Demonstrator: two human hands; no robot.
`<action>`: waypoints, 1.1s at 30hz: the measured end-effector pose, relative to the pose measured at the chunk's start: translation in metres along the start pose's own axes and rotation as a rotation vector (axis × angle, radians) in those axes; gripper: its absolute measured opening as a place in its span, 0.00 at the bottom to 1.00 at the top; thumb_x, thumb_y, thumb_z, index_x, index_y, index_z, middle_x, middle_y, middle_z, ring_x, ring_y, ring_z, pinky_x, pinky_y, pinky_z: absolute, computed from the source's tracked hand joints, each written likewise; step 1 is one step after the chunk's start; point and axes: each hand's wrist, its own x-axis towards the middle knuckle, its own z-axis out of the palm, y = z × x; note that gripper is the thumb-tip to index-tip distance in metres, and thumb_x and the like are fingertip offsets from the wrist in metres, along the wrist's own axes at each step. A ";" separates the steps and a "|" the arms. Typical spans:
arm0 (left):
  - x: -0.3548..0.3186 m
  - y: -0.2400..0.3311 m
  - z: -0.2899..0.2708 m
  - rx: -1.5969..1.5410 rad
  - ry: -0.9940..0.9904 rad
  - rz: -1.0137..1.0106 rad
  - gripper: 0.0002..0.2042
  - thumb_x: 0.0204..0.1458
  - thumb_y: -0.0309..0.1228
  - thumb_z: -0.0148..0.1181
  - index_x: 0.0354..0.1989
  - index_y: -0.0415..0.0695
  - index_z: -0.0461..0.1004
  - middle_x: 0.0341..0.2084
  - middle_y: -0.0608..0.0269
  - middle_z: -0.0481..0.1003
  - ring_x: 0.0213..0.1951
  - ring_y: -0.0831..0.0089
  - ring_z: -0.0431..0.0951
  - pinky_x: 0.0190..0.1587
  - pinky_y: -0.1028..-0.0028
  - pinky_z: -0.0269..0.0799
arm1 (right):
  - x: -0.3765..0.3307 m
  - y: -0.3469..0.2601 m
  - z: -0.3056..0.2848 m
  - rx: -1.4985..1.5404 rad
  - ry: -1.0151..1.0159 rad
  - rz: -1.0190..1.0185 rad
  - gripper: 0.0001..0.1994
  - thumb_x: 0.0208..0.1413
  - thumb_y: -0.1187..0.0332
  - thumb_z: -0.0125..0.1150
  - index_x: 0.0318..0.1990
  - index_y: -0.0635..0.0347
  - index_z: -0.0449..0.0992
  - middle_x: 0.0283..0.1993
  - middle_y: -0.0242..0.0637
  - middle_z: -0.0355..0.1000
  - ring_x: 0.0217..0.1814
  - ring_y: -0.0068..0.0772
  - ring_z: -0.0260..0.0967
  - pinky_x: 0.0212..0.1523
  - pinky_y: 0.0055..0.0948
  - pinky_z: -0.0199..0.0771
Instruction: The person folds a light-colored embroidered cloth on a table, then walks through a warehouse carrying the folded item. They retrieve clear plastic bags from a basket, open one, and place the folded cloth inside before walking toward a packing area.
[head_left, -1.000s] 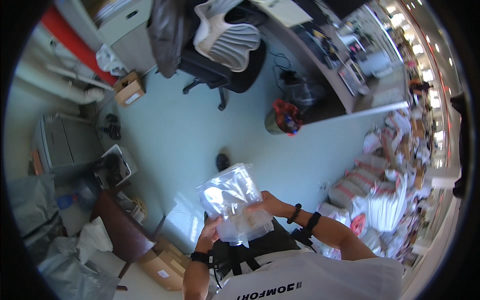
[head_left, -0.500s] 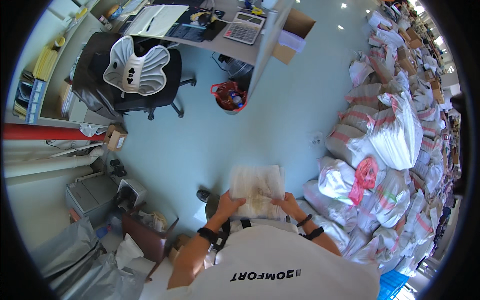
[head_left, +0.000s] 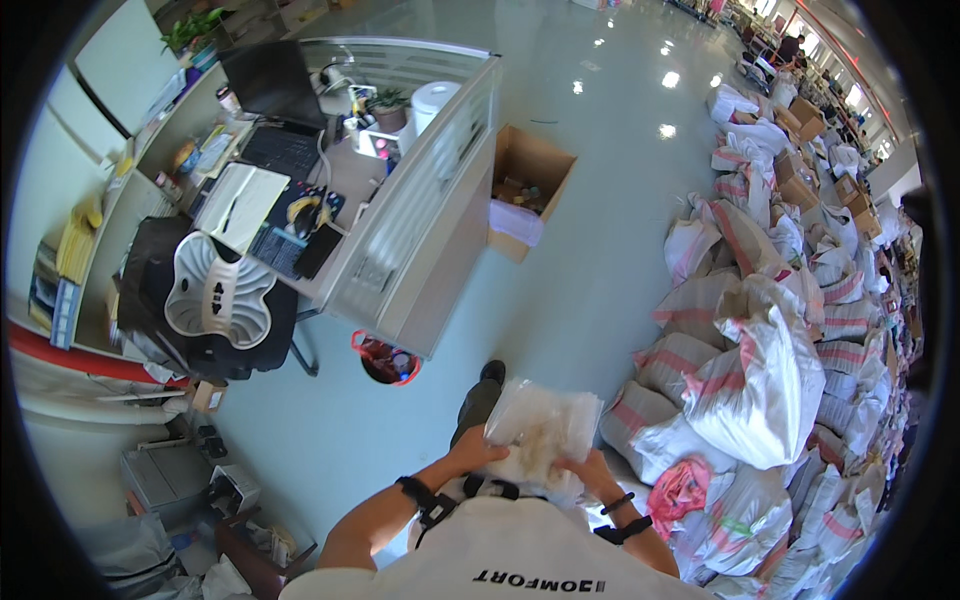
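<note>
In front of my body I carry a clear, whitish plastic bag (head_left: 545, 420) with a pale brownish patch in its middle; it may be several bags stacked, I cannot tell. Its left edge is gripped by my left hand (head_left: 474, 452), thumb lying over the top. On the opposite edge my right hand (head_left: 597, 474) pinches the plastic, thumb pointing inward. The fingers beneath are hidden. Dark bands circle both wrists.
Piled white woven sacks (head_left: 760, 390) line the right side, with a pink bag (head_left: 682, 495) among them. Ahead stand a partitioned desk (head_left: 400, 270), an open cardboard box (head_left: 535, 175) and a red-rimmed bin (head_left: 385, 360). An office chair (head_left: 220, 300) is at the left.
My view has tilted up and moved forward, with one foot stepping ahead. The plastic bag stays between both hands, and the desk and far room now show more fully.
</note>
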 end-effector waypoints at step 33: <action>1.056 0.797 0.081 -0.247 -0.321 -0.118 0.21 0.50 0.19 0.58 0.55 0.37 0.67 0.45 0.57 0.74 0.44 0.62 0.78 0.49 0.62 0.75 | 0.654 -0.585 -0.857 0.561 0.378 -0.259 0.19 0.59 0.61 0.64 0.54 0.62 0.74 0.46 0.29 0.75 0.47 0.19 0.67 0.50 0.28 0.70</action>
